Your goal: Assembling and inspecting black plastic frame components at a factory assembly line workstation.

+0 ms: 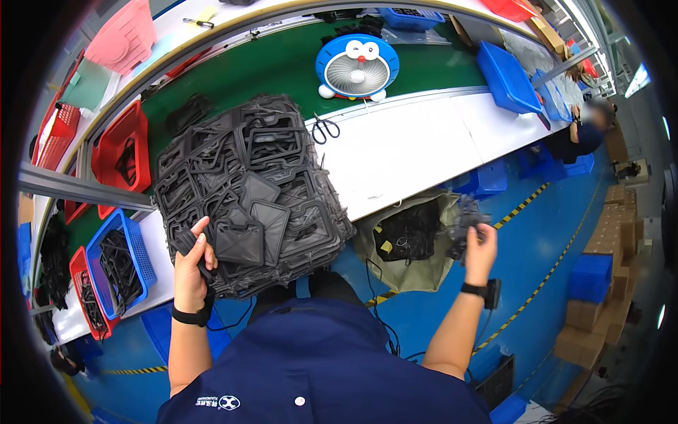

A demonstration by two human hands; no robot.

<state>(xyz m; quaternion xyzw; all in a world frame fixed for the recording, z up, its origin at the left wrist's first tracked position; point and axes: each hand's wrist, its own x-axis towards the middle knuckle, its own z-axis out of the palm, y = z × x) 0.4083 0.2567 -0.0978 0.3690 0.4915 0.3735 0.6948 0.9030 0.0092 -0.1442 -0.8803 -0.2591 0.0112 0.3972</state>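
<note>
On the tabletop (417, 152) before us lies a pile of frames (240, 240). We have scissors (323, 124) just right of it, a fan (359, 76) beyond, a basket (143, 263) to its left, and rightward a sack (439, 270) holding parts (409, 230).

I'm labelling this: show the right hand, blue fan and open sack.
Right hand (481, 253), head view: its middle.
Blue fan (357, 75), head view: grille.
Open sack (415, 278), head view: outer wall.

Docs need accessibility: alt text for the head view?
A person's left grip holds a black piece at the left edge of a pile of black frames, while the right grip holds a blurred dark clump near an open pale sack. Scissors lie on a white tabletop; a blue fan stands behind.
</note>
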